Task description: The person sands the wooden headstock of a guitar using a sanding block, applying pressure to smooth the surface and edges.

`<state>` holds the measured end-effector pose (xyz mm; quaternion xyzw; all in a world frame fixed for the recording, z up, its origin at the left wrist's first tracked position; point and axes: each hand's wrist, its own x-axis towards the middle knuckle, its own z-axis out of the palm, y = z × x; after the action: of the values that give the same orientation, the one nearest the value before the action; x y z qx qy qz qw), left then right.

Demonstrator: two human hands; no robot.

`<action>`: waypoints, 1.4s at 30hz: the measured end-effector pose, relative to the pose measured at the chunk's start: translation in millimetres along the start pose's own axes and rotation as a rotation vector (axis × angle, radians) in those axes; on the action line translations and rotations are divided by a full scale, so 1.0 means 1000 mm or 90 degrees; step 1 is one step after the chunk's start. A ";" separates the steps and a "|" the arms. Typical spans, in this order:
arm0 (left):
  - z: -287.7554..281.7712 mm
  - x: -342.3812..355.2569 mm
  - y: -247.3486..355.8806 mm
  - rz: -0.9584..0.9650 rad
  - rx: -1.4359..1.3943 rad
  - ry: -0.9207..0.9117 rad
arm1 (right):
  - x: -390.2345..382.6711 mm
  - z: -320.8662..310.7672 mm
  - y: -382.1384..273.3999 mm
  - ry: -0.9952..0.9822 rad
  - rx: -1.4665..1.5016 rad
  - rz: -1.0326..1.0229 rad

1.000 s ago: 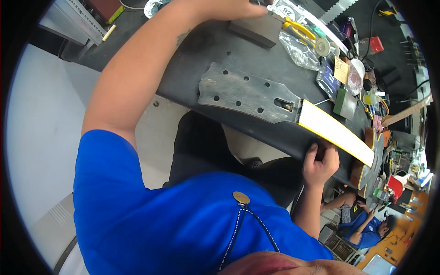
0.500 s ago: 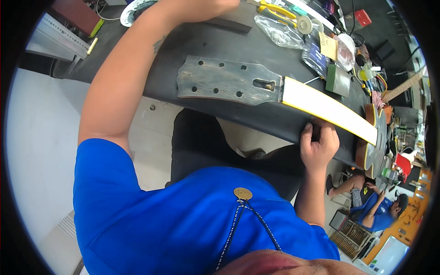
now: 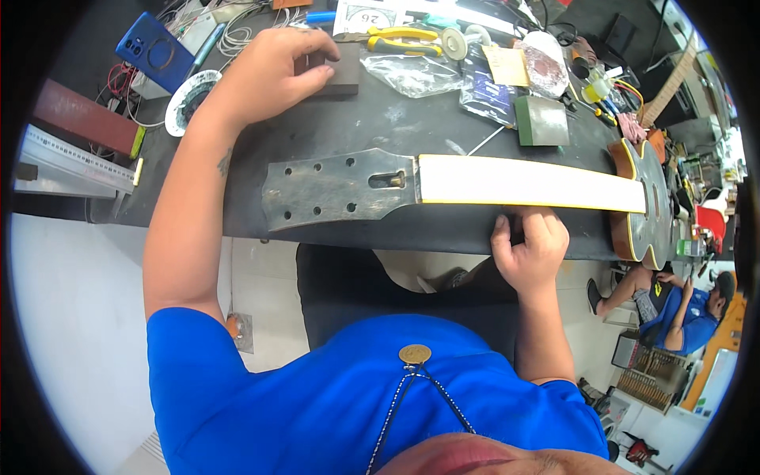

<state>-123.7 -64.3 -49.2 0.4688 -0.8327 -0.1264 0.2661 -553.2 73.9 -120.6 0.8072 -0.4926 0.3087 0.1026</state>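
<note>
A dark, worn guitar headstock (image 3: pixel 340 188) with tuner holes lies over the bench at the front. Its neck (image 3: pixel 522 180) runs right, the face covered in white with yellow edges, to the dark guitar body (image 3: pixel 640 202). My right hand (image 3: pixel 532 247) is curled at the neck's near edge, its fingertips hidden beneath. At the back left, my left hand (image 3: pixel 277 70) reaches over the bench, thumb and fingers apart. Its fingertips overlap the end of a dark rectangular block (image 3: pixel 343 77); whether they touch it I cannot tell.
Behind the neck lie a green-sided block (image 3: pixel 542 121), yellow-handled pliers (image 3: pixel 405 39) and a clear plastic bag (image 3: pixel 416 73). A blue phone (image 3: pixel 156 51), a round dish (image 3: pixel 190 99) and a steel ruler (image 3: pixel 75 162) stand at left. Another person (image 3: pixel 687 317) sits at far right.
My view has shifted, bringing more of the bench's back into sight. My left hand now shows whole, with its fingers apart by the dark block. My right hand stays at the neck.
</note>
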 end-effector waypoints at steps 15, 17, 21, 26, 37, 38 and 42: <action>-0.002 -0.005 -0.011 0.073 0.066 -0.031 | 0.005 -0.004 -0.008 0.009 0.022 0.000; -0.005 0.007 0.008 0.150 0.110 0.007 | 0.004 -0.006 -0.006 -0.003 0.031 0.017; -0.002 0.007 0.000 0.126 0.061 -0.031 | 0.001 -0.002 -0.001 -0.006 0.029 0.021; -0.002 0.001 0.006 0.052 0.084 -0.065 | 0.002 -0.002 -0.005 -0.005 0.037 0.016; -0.001 -0.001 0.003 0.028 -0.152 0.231 | 0.001 -0.007 -0.002 0.019 0.170 0.010; -0.009 -0.007 0.022 -0.040 -0.182 0.274 | 0.003 -0.010 -0.002 0.024 0.238 0.017; -0.013 -0.087 0.066 -0.001 -0.398 0.582 | 0.019 -0.043 -0.003 0.113 0.203 -0.148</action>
<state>-127.0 44.5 -36.1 0.3753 -0.5550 -0.1513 0.7268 -561.5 81.2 -75.2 0.8342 -0.3302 0.4386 0.0519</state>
